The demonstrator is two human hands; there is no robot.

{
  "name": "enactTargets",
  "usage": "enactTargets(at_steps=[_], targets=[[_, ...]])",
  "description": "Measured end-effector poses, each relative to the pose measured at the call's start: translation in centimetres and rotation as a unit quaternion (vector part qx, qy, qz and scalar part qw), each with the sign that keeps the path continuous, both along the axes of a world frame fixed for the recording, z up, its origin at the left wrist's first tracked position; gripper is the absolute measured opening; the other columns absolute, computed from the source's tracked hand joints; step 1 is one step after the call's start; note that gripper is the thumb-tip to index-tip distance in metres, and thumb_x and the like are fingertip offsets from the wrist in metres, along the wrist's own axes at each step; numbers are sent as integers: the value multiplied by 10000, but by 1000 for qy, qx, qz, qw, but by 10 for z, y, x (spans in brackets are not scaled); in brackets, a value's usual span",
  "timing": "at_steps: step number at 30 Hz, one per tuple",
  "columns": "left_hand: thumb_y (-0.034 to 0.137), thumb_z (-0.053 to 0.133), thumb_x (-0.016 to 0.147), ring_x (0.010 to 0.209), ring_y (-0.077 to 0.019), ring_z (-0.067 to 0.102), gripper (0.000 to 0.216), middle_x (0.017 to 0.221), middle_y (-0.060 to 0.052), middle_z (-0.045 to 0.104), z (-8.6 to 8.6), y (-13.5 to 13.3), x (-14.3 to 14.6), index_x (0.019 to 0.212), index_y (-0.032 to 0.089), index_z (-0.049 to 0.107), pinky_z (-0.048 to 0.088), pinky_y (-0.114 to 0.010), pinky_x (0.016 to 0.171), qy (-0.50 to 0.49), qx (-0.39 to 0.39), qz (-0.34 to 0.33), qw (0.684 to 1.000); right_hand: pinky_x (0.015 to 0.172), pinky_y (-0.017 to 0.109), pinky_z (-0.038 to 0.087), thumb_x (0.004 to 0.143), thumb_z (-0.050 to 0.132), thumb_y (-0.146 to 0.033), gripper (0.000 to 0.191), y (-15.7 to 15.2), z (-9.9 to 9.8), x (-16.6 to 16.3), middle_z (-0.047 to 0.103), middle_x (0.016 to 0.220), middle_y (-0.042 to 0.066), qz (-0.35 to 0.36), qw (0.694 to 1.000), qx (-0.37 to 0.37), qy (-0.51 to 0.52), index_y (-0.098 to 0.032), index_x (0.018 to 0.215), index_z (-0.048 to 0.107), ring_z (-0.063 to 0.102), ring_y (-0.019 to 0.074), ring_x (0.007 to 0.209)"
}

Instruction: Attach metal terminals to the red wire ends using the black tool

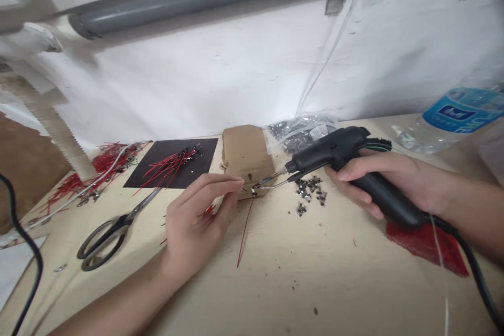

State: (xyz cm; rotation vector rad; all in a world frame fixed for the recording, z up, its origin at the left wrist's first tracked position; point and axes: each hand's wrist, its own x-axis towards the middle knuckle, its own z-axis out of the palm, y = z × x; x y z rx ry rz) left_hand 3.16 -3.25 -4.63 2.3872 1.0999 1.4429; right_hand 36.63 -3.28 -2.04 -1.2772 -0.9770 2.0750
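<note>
My right hand point(370, 176) is wrapped around the handle of a black soldering gun point(326, 151). The gun's metal tip reaches left to a small component point(254, 190) at the front edge of a brown cardboard block point(248, 149). From that component a thin red wire point(244, 233) hangs down toward the tabletop. My left hand point(199, 220) is closed in a pinch, fingertips just left of the component. What sits between the fingertips is too small to make out. Bits of red wire show behind this hand.
Scissors point(106, 239) lie at left, near a black sheet point(142, 170) bearing red-wired parts. A larger red wire pile point(82, 181) sits farther left. Loose metal parts point(311, 191), a plastic bag of parts point(303, 134), a bottle point(460, 110) and a red packet point(429, 247) are around the gun.
</note>
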Motion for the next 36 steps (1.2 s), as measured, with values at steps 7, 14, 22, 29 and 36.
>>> enactTargets(at_steps=[7, 14, 22, 29, 36], targets=[[17, 699, 901, 848, -164, 746, 254, 978, -61, 787, 0, 0, 0, 1046, 214, 769, 637, -276, 732, -12, -11, -27, 1000, 407, 202, 483, 842, 773, -352, 196, -2, 0, 0, 605, 549, -4, -13, 1000, -17, 6, -194, 752, 700, 560, 123, 413], [-37, 670, 887, 847, -145, 752, 310, 968, -49, 785, 5, -3, 2, 1055, 207, 762, 640, -250, 747, -11, 14, -45, 999, 414, 207, 478, 827, 790, -362, 185, -2, 6, -4, 599, 547, -4, -19, 1000, -13, -8, -202, 768, 718, 536, 120, 422], [-12, 674, 899, 837, -145, 749, 261, 958, -54, 786, 6, -4, 1, 1043, 188, 761, 627, -244, 739, -6, 8, -49, 999, 405, 222, 506, 793, 801, -370, 207, -1, -2, 0, 599, 540, -13, -22, 1000, -12, -13, -190, 770, 701, 517, 118, 412], [-30, 690, 892, 872, -114, 729, 255, 979, -46, 773, 4, -5, 0, 1044, 161, 759, 589, -204, 786, -5, -8, -54, 999, 372, 219, 503, 761, 809, -369, 195, 1, -9, 1, 593, 519, -16, -31, 999, -7, -18, -195, 793, 728, 509, 116, 396], [-47, 692, 886, 881, -91, 722, 248, 980, -40, 771, 5, -4, 1, 1028, 146, 756, 573, -170, 797, -1, -5, -55, 998, 372, 222, 502, 774, 804, -379, 210, 1, -8, 0, 609, 526, -16, -26, 999, -4, -19, -190, 779, 712, 541, 119, 380]])
